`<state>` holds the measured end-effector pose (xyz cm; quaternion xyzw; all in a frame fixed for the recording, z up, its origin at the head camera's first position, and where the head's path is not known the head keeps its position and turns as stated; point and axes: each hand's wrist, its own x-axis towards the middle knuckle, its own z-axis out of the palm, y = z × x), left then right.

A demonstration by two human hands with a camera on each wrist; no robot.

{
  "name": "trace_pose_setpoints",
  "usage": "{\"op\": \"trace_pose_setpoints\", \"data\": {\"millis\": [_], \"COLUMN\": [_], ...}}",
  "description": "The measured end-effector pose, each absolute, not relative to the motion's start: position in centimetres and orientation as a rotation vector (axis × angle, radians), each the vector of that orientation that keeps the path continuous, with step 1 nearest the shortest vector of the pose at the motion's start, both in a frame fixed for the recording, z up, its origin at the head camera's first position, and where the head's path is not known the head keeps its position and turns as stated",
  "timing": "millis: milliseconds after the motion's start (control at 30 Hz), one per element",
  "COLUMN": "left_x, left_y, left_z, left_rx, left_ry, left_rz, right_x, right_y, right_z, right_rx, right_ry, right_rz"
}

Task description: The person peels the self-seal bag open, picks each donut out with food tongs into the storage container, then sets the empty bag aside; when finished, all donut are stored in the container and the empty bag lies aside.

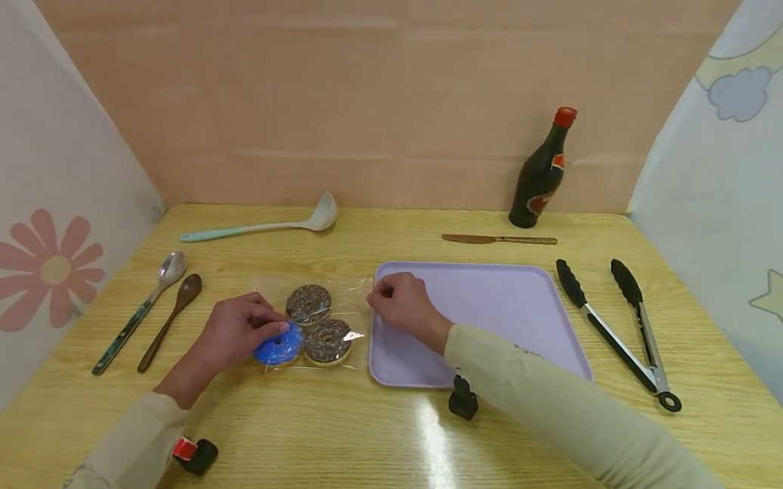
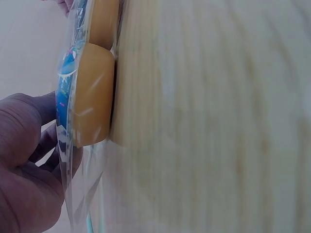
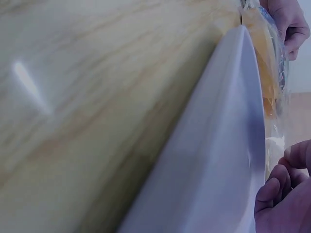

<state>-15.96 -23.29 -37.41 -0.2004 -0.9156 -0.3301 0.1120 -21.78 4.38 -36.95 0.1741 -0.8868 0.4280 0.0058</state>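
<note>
A clear plastic bag point(image 1: 349, 297) lies on the table with two chocolate doughnuts point(image 1: 309, 302) and one blue-iced doughnut point(image 1: 279, 348) inside, all with sprinkles. My left hand point(image 1: 237, 329) holds the bag's left side, its thumb against the blue doughnut. In the left wrist view the fingers point(image 2: 46, 143) curl at the bag's edge, partly hidden behind the film. My right hand point(image 1: 405, 304) pinches the bag's right edge between thumb and fingertips, above the left rim of a lilac tray point(image 1: 505, 312). The right wrist view shows the tray's raised side point(image 3: 209, 136) close by.
To the left lie a metal spoon point(image 1: 131, 327) and a wooden spoon point(image 1: 168, 321). A ladle point(image 1: 274, 227) lies at the back. Right of it are a butter knife point(image 1: 500, 238) and a dark bottle point(image 1: 539, 181). Tongs point(image 1: 619, 342) lie spread right of the tray.
</note>
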Motion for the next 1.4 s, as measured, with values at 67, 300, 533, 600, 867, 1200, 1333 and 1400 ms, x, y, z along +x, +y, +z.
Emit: {"op": "trace_pose_setpoints", "data": {"millis": [67, 300, 533, 600, 867, 1200, 1333, 1400], "left_x": [-15.9, -15.9, -15.8, -15.8, -16.1, -16.0, -16.0, -16.0], "left_y": [-23.3, -23.4, -23.2, -23.2, -22.9, -23.0, -23.2, -23.2], "left_z": [-37.4, -37.4, -37.2, -37.3, -37.5, -37.3, -37.4, -37.4], "left_rx": [-0.587, -0.6, -0.589, -0.579, -0.58, -0.581, -0.582, -0.582], "left_ry": [-2.689, -2.683, -2.675, -2.681, -2.685, -2.696, -2.701, -2.702], "left_rz": [-0.965, -0.972, -0.997, -1.008, -1.022, -1.005, -0.995, -0.992], "right_x": [-21.8, -22.0, -22.5, -22.8, -23.8, -24.0, -24.0, -24.0], "right_y": [4.5, 4.9, 4.8, 4.7, 4.2, 4.3, 4.7, 5.0], "right_z": [-37.0, -37.4, -37.1, -36.9, -36.6, -36.4, -36.6, -36.7], "right_rx": [0.54, 0.443, 0.41, 0.404, 0.483, 0.555, 0.503, 0.462], "right_ry": [-2.762, -2.752, -2.88, -2.927, -2.929, -2.889, -2.863, -2.856], "right_rz": [1.338, 1.357, 1.368, 1.381, 1.338, 1.318, 1.37, 1.386]}}
